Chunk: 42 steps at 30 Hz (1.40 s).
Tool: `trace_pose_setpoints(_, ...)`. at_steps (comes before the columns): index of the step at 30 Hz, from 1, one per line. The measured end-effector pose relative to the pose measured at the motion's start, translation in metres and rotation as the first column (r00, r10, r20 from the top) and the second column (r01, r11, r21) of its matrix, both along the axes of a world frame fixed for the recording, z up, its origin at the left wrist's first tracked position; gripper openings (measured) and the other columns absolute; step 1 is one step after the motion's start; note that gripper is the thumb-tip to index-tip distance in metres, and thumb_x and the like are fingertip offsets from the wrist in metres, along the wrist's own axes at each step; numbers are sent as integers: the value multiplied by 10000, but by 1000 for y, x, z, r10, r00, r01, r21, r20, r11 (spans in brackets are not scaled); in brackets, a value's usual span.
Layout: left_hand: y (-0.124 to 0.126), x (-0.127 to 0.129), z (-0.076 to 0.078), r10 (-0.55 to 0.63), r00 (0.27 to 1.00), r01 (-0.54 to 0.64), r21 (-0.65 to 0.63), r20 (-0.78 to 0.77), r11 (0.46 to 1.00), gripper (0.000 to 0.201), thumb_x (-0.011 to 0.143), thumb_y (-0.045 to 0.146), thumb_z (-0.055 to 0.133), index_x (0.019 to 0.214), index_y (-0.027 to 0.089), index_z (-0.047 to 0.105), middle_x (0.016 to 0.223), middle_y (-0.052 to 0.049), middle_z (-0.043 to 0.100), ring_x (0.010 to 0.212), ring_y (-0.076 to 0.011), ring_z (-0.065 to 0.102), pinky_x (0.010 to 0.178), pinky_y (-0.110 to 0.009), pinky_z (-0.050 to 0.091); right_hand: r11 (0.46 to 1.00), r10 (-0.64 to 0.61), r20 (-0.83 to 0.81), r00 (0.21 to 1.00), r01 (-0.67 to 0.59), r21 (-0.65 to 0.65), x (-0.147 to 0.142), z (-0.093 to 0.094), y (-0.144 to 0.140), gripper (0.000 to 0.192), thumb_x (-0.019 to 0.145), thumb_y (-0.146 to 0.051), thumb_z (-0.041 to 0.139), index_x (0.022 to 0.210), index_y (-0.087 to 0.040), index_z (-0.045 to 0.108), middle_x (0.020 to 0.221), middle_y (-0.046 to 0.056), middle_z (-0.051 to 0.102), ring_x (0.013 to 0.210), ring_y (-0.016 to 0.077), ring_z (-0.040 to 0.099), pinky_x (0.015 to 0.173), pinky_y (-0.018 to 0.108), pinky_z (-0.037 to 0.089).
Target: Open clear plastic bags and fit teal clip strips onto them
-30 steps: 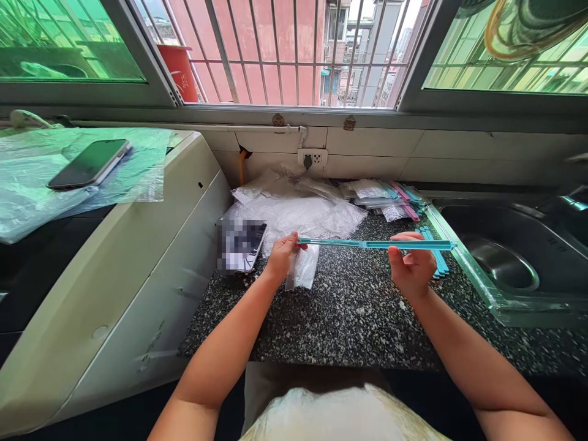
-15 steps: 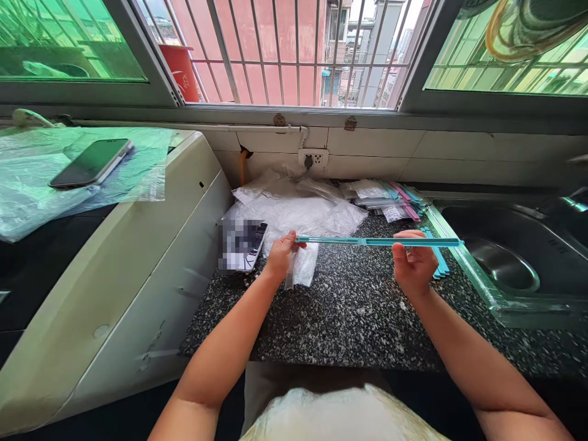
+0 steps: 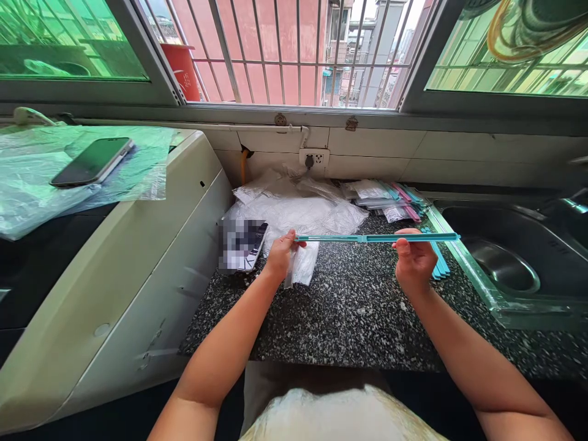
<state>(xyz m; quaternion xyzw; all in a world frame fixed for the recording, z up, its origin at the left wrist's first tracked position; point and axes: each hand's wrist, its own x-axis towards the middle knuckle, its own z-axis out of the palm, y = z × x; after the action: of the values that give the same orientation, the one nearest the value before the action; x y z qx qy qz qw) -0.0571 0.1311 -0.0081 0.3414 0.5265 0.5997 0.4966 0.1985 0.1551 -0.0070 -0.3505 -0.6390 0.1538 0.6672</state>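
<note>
A long light-blue plastic strip (image 3: 379, 238) with a joint near its middle is held level above the dark speckled counter (image 3: 353, 312). My left hand (image 3: 279, 254) is closed on its left end, and my right hand (image 3: 416, 260) grips the wider right half between thumb and fingers. Just under my left hand lies a small clear plastic packet (image 3: 304, 264). More light-blue strips (image 3: 441, 263) lie on the counter behind my right hand, partly hidden by it.
Clear plastic bags (image 3: 298, 208) are heaped against the wall. Packets with blue and pink strips (image 3: 388, 196) are piled at the back right. A phone (image 3: 250, 248) lies at left, another phone (image 3: 94, 162) on the white appliance (image 3: 179, 202). A metal sink (image 3: 500, 263) is at right.
The right end of the strip has risen slightly and shifted a little to the left. Both hands keep their grip on it.
</note>
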Motion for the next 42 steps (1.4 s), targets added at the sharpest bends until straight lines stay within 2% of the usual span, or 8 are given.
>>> trace_pose_setpoints(10,1,0,-1,-4,1000,4,-1,16,1000,435,805,415,533,459,157,591,462,-18,534,481,-117,409,546,-278,320,997,63,-101,993,-66,-30,0,-5,3,105,821,-310,586,818,-210,617,724,-18,536,546,87,446,517,234,384)
trace_pose_setpoints(16,0,2,2,-5,1000,5,-22,17,1000,436,805,398,535,452,146,580,415,7,478,469,-107,400,550,-262,319,996,68,-112,991,-73,-48,0,-4,1,126,823,-328,583,842,-212,628,797,-2,564,599,97,468,556,243,391)
trace_pose_setpoints(19,0,2,3,4,1000,-4,-4,5,1000,434,812,376,534,452,138,582,422,4,494,474,-104,418,562,-256,332,998,63,-92,994,-66,-25,0,-3,0,120,828,-323,577,855,-218,628,817,7,579,634,112,499,579,254,409)
trace_pose_setpoints(25,-1,2,1,-10,998,13,40,-66,999,426,802,403,561,471,137,591,470,-13,555,489,-108,452,566,-255,348,994,110,171,979,-111,-2,-1,6,-2,155,812,-339,596,908,-222,625,871,42,606,817,179,579,693,312,482)
trace_pose_setpoints(30,-3,4,1,-47,993,53,49,-111,997,427,803,407,554,473,140,599,480,-14,556,500,-109,446,570,-256,336,978,206,382,901,-206,-41,-7,10,-5,201,775,-325,647,938,-215,608,851,48,611,733,162,588,638,303,514)
trace_pose_setpoints(36,-3,4,0,-48,990,56,51,-135,997,423,803,395,548,471,140,609,493,-21,571,514,-113,451,587,-261,332,976,203,447,871,-216,-23,-7,9,-5,96,787,-270,635,868,-219,624,792,34,622,712,153,607,635,290,532)
trace_pose_setpoints(42,-2,4,-1,-48,989,58,69,-142,996,417,801,379,545,466,139,608,503,-27,581,529,-117,465,600,-261,348,971,165,511,844,-231,67,-6,5,-1,100,770,-228,659,865,-220,631,798,41,656,724,156,632,648,286,549)
